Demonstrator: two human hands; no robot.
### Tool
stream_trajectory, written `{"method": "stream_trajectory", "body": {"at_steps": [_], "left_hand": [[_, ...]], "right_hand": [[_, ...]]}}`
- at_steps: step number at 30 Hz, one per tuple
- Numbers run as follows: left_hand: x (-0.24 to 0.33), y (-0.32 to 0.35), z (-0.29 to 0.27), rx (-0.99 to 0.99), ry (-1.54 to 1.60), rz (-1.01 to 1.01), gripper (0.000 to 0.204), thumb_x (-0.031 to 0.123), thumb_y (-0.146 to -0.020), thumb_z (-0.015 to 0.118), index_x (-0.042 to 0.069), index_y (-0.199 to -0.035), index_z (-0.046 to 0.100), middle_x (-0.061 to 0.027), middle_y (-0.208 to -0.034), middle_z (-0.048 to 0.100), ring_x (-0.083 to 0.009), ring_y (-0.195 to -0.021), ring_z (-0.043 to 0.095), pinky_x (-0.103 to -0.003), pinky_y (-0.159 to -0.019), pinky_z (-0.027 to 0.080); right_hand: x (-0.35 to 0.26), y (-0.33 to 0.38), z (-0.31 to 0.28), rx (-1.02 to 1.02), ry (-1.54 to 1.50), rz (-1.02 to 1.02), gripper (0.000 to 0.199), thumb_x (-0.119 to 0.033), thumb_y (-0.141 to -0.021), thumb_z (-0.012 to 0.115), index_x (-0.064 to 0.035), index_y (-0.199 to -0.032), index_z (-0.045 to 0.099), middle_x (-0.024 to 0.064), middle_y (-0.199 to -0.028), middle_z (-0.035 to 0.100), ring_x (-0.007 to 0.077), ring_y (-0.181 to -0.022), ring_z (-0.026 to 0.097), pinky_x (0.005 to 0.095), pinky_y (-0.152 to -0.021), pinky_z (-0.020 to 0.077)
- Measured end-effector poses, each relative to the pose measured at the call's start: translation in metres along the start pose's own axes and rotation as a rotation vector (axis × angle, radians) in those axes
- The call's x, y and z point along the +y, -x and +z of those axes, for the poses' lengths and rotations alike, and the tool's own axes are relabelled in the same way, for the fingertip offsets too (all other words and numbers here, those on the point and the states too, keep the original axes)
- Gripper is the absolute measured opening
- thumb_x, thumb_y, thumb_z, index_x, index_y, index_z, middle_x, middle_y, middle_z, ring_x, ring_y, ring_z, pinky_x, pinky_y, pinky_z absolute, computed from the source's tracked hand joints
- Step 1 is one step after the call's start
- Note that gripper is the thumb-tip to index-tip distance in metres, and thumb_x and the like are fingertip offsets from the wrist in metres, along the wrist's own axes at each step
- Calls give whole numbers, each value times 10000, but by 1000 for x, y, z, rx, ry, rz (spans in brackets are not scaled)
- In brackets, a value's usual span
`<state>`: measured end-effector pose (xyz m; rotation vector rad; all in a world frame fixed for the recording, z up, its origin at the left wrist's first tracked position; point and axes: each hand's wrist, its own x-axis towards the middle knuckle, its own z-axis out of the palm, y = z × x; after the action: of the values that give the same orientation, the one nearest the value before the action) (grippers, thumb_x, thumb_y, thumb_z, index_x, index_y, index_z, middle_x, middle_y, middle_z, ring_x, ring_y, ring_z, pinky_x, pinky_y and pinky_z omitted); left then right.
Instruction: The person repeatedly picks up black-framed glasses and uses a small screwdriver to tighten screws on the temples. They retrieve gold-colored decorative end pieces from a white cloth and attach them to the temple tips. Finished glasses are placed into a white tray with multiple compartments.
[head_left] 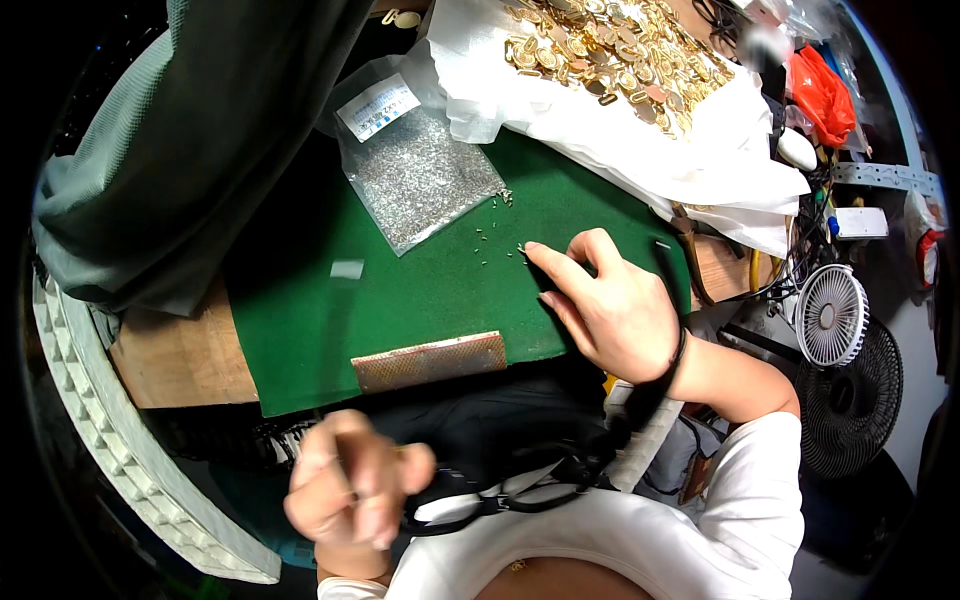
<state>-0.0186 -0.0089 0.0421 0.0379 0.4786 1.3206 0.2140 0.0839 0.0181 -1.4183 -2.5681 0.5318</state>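
Observation:
My right hand [622, 305] is over the green mat [420, 295], its index finger stretched out and the thumb apart from it. That fingertip touches tiny metal pins [522, 249], and several more lie scattered nearby. Just beyond them lies a clear plastic bag [420, 180] full of small silvery pieces, with a few spilled at its corner. Off the mat's front edge, low on the left, is my left hand [355, 480]. It is blurred, with its fingers curled together; whatever they may hold is too small to make out.
A heap of gold-coloured metal fittings [620, 55] rests on white sheeting [680, 155] at the back right. A textured metal strip [430, 362] sits at the mat's front edge. Dark cloth [220, 130] covers the left. Pliers [690, 250] and a white fan [830, 315] are at right.

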Motion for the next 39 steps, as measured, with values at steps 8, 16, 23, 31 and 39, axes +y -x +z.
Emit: {"method": "stream_trajectory", "body": {"at_steps": [8,16,23,31,39], "left_hand": [[-24,-21,-4,-44,49,-223,215,182,-889,401,-3,-995,426,-1,-505,445,-81,-329,410,-246,-545,334],[-22,-20,-16,-82,26,-168,350,195,-924,287,9,-1208,372,5,-520,416,-72,-326,378,-239,-529,333],[-21,-26,-17,16,224,-267,317,158,-902,369,-26,-1160,383,-57,-635,496,-83,-341,395,-223,-480,349],[-26,-24,-33,-63,303,-269,347,157,-892,404,-35,-1180,379,-43,-625,494,-80,-327,386,-213,-425,359],[-30,-20,-31,76,313,-289,347,179,-879,433,-6,-1172,413,-31,-569,484,-77,-316,380,-211,-369,332]], "right_hand": [[-4,-3,0,18,-20,-12,368,-58,-688,637,-64,-1047,552,95,-826,490,231,-585,553,316,-501,454],[-4,-6,-1,-50,46,-35,376,-49,-680,625,-69,-1048,553,82,-810,481,222,-584,547,314,-491,451],[-5,-10,-2,-138,197,-119,390,-46,-696,555,-76,-1084,520,99,-815,474,237,-616,547,316,-520,458],[-43,-25,-31,-979,-1576,440,211,-102,-893,399,-26,-1076,470,85,-991,589,43,-471,484,162,-403,399],[-47,-33,-22,-1000,-1549,400,209,-132,-889,404,-13,-1054,450,60,-761,606,57,-399,465,177,-337,375]]}}
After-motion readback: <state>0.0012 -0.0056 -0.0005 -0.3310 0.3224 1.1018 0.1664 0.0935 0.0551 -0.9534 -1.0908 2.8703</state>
